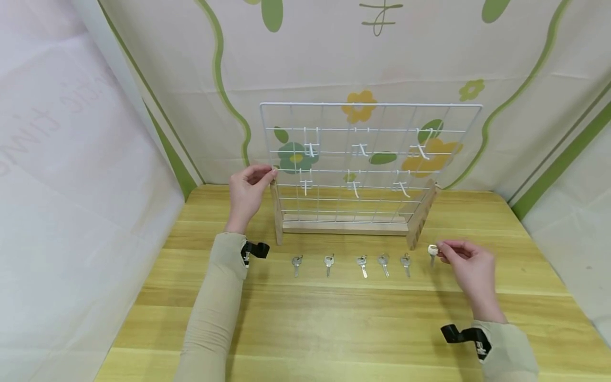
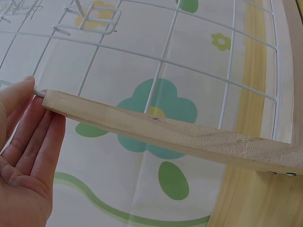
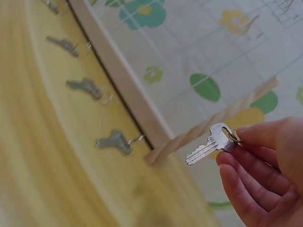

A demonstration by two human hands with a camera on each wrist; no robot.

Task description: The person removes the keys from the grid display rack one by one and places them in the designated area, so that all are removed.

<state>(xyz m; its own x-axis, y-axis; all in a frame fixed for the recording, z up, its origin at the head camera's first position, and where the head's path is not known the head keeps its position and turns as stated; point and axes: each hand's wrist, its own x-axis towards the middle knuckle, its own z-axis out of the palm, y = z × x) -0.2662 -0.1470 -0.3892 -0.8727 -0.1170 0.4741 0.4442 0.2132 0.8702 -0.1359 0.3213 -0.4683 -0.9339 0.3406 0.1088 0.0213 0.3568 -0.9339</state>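
Note:
My right hand point(image 1: 470, 262) pinches a silver key point(image 3: 208, 145) by its small ring, between thumb and fingertips. The key hangs above the table, just right of the rack, with its toothed blade pointing away from the fingers. My left hand point(image 1: 247, 193) grips the left edge of a white wire grid rack point(image 1: 369, 105), thumb in front and fingers behind, where the wire meets the top of the wooden side post point(image 2: 156, 125). Several more keys point(image 1: 329, 265) with rings lie in a row on the table before the rack. White hooks point(image 1: 354, 188) hang on the grid in two rows.
The rack stands on a wooden base point(image 1: 343, 228) near the back of the wood-grain table point(image 1: 334, 329). Behind it hangs a pale cloth point(image 1: 310, 58) printed with flowers and leaves. A white cloth wall point(image 1: 71, 212) borders the left side. Both wrists wear black camera straps point(image 1: 470, 337).

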